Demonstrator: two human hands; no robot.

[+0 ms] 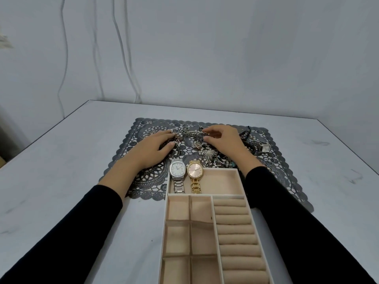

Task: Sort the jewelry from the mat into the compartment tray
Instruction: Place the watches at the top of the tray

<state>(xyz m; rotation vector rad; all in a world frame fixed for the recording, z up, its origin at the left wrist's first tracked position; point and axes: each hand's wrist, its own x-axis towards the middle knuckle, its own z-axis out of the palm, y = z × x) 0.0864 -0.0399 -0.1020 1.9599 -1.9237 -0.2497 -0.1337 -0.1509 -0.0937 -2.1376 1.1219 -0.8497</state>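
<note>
Fingers [211, 132] of right hand [223, 140] pinch silver bracelet [191, 133]; left hand [153, 149] rests flat on mat [287, 177].

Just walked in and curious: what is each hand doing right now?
Left hand: open, fingers resting on jewelry.
Right hand: pinching a silver metal band.

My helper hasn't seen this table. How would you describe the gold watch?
Start at the beige compartment tray nearest the camera. Its wide far compartment holds two watches. The gold watch lies right of the silver watch, with a round pinkish dial.
</note>
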